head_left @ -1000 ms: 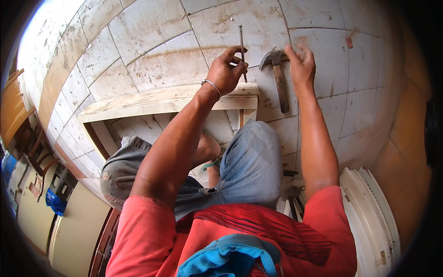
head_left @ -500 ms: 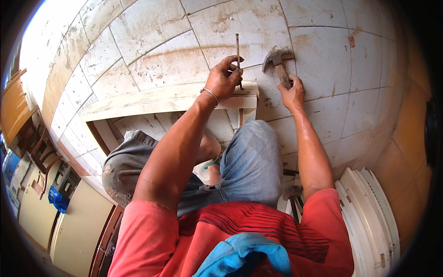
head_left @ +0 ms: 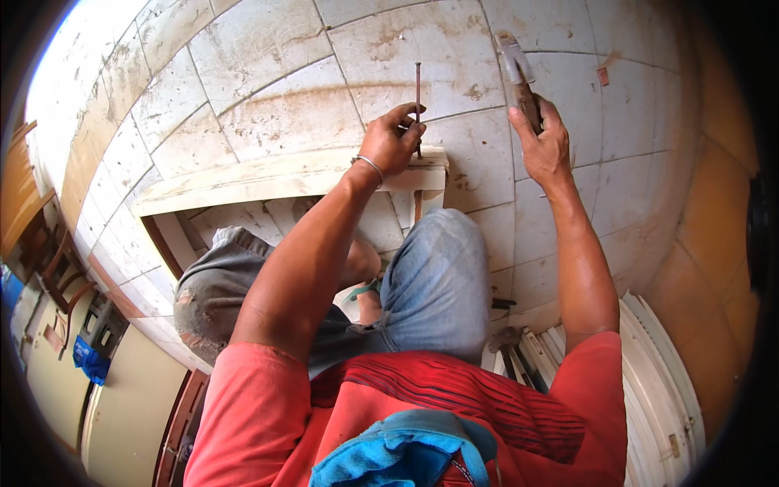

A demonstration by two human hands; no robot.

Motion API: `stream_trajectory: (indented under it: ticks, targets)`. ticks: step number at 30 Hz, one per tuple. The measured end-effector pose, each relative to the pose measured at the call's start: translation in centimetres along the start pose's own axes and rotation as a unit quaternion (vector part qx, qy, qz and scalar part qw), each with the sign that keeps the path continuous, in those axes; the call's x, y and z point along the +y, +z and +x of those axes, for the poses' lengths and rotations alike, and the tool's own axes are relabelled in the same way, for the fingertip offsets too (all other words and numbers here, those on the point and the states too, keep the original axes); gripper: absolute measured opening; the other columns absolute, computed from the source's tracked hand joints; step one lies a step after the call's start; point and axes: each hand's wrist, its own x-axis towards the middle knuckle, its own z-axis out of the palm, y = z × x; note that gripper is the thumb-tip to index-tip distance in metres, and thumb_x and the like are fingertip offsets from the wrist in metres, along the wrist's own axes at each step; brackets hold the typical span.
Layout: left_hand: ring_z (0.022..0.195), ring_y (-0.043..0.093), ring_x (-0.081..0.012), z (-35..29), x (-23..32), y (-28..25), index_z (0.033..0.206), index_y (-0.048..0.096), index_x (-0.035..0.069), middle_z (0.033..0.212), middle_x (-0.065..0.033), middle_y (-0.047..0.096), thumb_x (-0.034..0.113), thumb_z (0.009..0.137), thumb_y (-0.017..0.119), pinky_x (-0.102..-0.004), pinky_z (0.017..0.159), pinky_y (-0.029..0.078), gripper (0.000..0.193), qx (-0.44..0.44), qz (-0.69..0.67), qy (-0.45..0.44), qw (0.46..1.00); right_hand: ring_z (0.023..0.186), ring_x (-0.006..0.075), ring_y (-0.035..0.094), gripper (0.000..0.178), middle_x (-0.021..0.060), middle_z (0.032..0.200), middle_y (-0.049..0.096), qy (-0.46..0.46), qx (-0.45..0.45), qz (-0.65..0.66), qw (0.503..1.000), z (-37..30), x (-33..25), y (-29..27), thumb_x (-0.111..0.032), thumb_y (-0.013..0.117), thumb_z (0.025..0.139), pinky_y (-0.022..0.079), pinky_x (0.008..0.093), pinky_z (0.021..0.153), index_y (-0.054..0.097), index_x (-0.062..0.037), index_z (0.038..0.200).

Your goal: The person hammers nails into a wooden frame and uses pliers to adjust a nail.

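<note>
The left hand (head_left: 392, 142) pinches a thin rod (head_left: 418, 85) between thumb and fingers, and the right hand (head_left: 544, 146) is wrapped around the handle of a hammer (head_left: 522, 84). The floor (head_left: 268, 81) is flat, pale tiles with brown smears. A long, cream wooden frame (head_left: 260, 177) has straight sides and a scuffed top. The hammer's blurry metal head sticks out past the right hand. The rod, dark and straight, stands up above the left fingertips; its bottom meets the frame's right end.

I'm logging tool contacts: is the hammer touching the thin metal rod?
Apart. The head view shows it: floor tiles are visible between the hammer in the right hand and the metal rod in the left hand.
</note>
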Motion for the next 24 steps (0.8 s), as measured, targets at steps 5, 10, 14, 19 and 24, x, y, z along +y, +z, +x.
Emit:
stream_trajectory:
  ticks: [5, 10, 14, 19, 24]
  targets:
    - [0.09, 0.074, -0.0202, 0.3, -2.0, 0.0, 0.14, 0.055, -0.002, 0.103, -0.0138, 0.072, 0.006, 0.1, 0.062, -0.0312, 0.077, 0.062, 0.041, 0.053, -0.125, 0.001, 0.991, 0.065, 0.0124, 0.059, 0.045, 0.0029, 0.074, 0.06, 0.252, -0.189, 0.148, 0.938, 3.5, -4.4, -1.6, -0.039, 0.073, 0.094, 0.05, 0.0309, 0.053, 0.066, -0.004, 0.121]
    - [0.093, 0.073, -0.0202, 0.4, -1.2, 0.3, 0.143, 0.054, 0.002, 0.106, -0.0142, 0.072, 0.007, 0.101, 0.061, -0.0324, 0.081, 0.062, 0.043, -0.007, -0.079, 0.006, 0.997, 0.061, 0.0119, 0.056, 0.048, 0.0029, 0.073, 0.059, 0.188, -0.195, 0.097, 0.958, 5.1, -3.8, -1.4, -0.042, 0.072, 0.095, 0.05, 0.0315, 0.056, 0.066, -0.0025, 0.122]
    - [0.093, 0.073, -0.0189, 0.2, -1.2, -0.1, 0.133, 0.059, 0.0, 0.105, -0.0129, 0.073, 0.008, 0.102, 0.059, -0.0331, 0.081, 0.061, 0.032, -0.023, -0.037, 0.009, 0.999, 0.06, 0.0136, 0.056, 0.053, 0.0043, 0.073, 0.059, 0.182, -0.254, 0.078, 0.947, 6.3, -5.3, -1.5, -0.046, 0.07, 0.095, 0.051, 0.0329, 0.061, 0.064, -0.0014, 0.124]
    - [0.087, 0.074, -0.0196, -0.3, -0.7, 0.4, 0.123, 0.061, -0.001, 0.098, -0.0128, 0.074, 0.009, 0.101, 0.06, -0.0329, 0.077, 0.061, 0.024, -0.012, 0.03, 0.069, 0.997, 0.059, 0.0136, 0.056, 0.058, 0.0049, 0.072, 0.06, 0.171, -0.282, 0.076, 0.941, 7.5, -5.9, -2.4, -0.046, 0.07, 0.095, 0.051, 0.0326, 0.06, 0.062, -0.0023, 0.134]
    - [0.085, 0.075, -0.0202, 0.0, -0.6, 0.4, 0.121, 0.062, -0.002, 0.095, -0.0131, 0.074, 0.01, 0.1, 0.06, -0.0323, 0.075, 0.061, 0.023, 0.003, -0.012, 0.012, 1.0, 0.058, 0.0128, 0.054, 0.065, 0.0038, 0.071, 0.058, 0.173, -0.326, 0.045, 0.928, 9.2, -7.4, -3.7, -0.044, 0.07, 0.096, 0.049, 0.0316, 0.057, 0.056, -0.0017, 0.144]
